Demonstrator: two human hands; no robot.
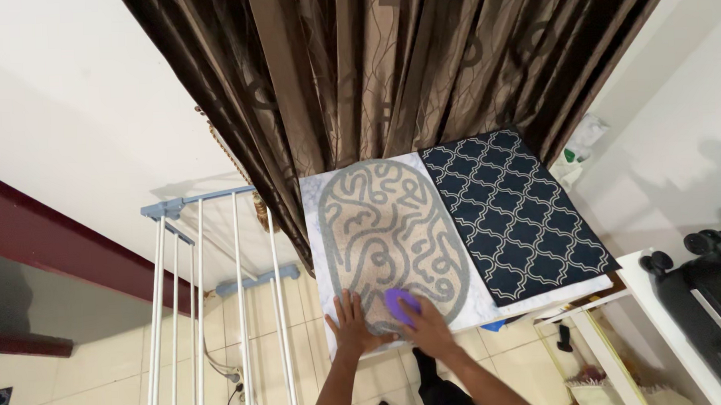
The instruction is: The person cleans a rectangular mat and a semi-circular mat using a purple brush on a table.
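- Purple brush [399, 302] gripped in right hand [426, 328], pressed on oval mat's [389, 233] near end.
- Left hand [351, 326] flat, fingers spread, just left of brush.
- Mat's long axis running far from hands.

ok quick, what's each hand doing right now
Left hand: open, flat on the oval mat.
Right hand: closed on a purple brush, on the mat.
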